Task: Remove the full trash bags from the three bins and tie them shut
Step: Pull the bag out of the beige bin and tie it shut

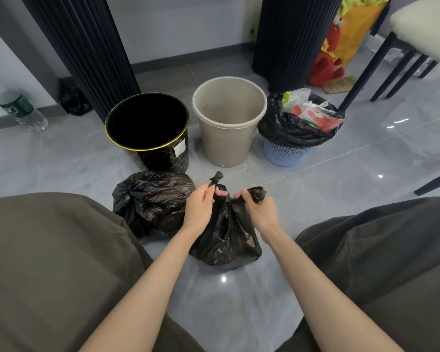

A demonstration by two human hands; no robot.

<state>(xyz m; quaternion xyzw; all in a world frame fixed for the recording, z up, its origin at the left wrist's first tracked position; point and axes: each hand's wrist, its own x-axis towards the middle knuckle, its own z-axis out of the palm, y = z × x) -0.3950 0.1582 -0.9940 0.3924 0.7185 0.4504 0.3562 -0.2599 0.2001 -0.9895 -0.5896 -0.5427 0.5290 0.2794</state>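
Left hand [201, 207] and right hand [261, 212] each pinch a twisted ear of the near bag [226, 240] — soft, light, slippery film (best gripped at the ears).

Two bags out, one still in its bin!
Far left, the black gold-rimmed bin [163, 158] and the beige bin [226, 146] stand upright, rims bare. Far right, the blue mesh bin [285, 153] holds a stuffed black liner [290, 130]. Near left, a bunched bag [153, 199] lies on the floor. The centre bag [226, 240] stands, its ends pinched by the left hand [201, 204] and right hand [261, 212].
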